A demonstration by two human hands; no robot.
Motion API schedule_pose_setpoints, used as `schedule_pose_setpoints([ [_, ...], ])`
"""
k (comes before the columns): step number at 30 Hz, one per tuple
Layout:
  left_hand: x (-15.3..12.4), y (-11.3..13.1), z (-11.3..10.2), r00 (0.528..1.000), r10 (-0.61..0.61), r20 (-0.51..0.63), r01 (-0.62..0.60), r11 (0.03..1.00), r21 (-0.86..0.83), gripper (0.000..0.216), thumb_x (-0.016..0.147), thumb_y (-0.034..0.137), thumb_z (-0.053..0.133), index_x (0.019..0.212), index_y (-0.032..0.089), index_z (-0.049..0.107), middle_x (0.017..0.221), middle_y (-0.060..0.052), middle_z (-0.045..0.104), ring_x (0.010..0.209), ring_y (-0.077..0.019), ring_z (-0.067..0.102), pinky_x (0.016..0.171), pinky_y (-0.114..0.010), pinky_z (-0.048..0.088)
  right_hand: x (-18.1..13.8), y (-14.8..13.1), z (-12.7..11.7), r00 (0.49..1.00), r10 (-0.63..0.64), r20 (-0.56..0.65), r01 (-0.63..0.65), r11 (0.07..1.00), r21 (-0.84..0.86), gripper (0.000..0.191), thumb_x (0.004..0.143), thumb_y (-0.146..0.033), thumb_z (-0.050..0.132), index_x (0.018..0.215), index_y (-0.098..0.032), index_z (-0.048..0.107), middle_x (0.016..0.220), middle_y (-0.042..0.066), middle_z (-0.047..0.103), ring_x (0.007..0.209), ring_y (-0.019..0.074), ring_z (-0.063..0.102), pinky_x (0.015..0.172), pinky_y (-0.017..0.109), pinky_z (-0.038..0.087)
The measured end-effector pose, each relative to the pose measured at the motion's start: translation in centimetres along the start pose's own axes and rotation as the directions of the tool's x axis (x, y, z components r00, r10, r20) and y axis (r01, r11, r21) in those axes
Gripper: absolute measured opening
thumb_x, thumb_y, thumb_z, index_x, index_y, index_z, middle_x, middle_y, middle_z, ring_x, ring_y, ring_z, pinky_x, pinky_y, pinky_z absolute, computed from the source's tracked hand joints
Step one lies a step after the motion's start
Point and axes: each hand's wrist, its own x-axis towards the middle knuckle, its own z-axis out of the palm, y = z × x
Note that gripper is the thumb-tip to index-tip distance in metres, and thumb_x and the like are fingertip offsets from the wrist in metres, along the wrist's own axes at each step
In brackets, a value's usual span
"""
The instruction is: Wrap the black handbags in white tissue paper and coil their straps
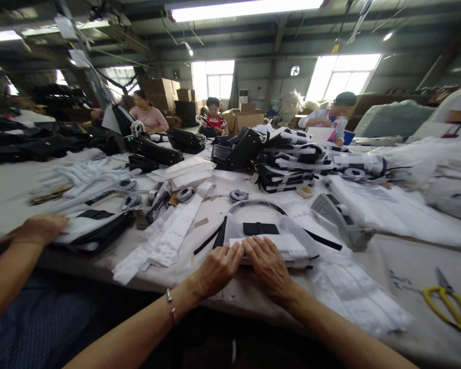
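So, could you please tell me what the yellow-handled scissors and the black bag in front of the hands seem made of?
Scissors: probably metal blades, grey and tapering; likely plastic handles, smooth and evenly yellow. Bag: perhaps leather or imitation, its black surface smooth and low-sheen.

The bag (pixel 260 228) lies on the table (pixel 7 192), left of the scissors (pixel 448 288).

Yellow-handled scissors (pixel 450 290) near right, stacked cardboard boxes (pixel 159 95) far left, bright window (pixel 349 84) far right, pale green bundle (pixel 392 120) far right
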Motion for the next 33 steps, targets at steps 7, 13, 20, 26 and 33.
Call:
schedule_pose_setpoints([
  [7,1.1,1.6,0.5,0.990,-0.127,-0.055,0.131,0.989,0.071,0.040,0.092,0.004,0.036,0.127,0.006,0.054,0.121,-0.019,0.065,0.106,-0.0268,0.064,0.092,-0.042,0.052,1.7,1.0,-0.3,0.995,-0.094,-0.016,0.094,0.995,-0.022,0.040,0.093,-0.014,0.048,0.133,-0.013,0.050,0.107,0.010,0.068,0.095,0.0230,0.062,0.089,0.038,0.048],
  [13,1.9,0.8,0.8,0.983,-0.100,-0.157,0.126,0.979,0.162,0.038,0.091,0.001,0.035,0.121,0.002,0.058,0.113,-0.020,0.067,0.106,-0.0289,0.065,0.095,-0.043,0.051,3.4,0.6,-0.4,0.996,-0.074,0.047,0.074,0.997,0.016,0.052,0.093,-0.020,0.053,0.143,-0.010,0.040,0.097,0.008,0.071,0.084,0.0213,0.064,0.075,0.034,0.050],
  [20,-0.4,-0.8,1.7,0.956,-0.127,-0.264,0.120,0.992,-0.046,0.040,0.092,0.004,0.035,0.126,0.011,0.057,0.115,-0.014,0.069,0.103,-0.0242,0.067,0.088,-0.036,0.054,2.1,0.7,-4.4,0.998,-0.056,0.000,0.054,0.967,0.249,0.054,0.092,-0.025,0.058,0.142,-0.015,0.041,0.129,0.010,0.063,0.118,0.0208,0.058,0.105,0.038,0.044],
  [26,-1.8,-1.1,2.3,0.903,-0.319,-0.289,0.299,0.948,-0.112,0.049,0.085,0.003,0.039,0.130,0.015,0.054,0.117,-0.010,0.069,0.102,-0.0225,0.068,0.089,-0.034,0.053,-2.9,6.3,-10.6,0.885,0.261,-0.384,-0.122,0.928,0.351,0.032,0.092,-0.008,0.053,0.118,-0.025,0.063,0.105,0.003,0.072,0.099,0.0187,0.066,0.088,0.034,0.052],
  [33,-1.8,-0.8,2.5,0.872,-0.399,-0.283,0.373,0.917,-0.142,0.050,0.084,0.006,0.040,0.132,0.017,0.052,0.115,-0.008,0.070,0.097,-0.0215,0.070,0.086,-0.032,0.055,-8.6,14.7,-7.8,0.641,0.751,-0.162,-0.707,0.659,0.257,0.033,0.089,-0.053,0.060,0.080,-0.022,0.069,0.077,0.003,0.072,0.070,0.0219,0.067,0.058,0.030,0.051],
])
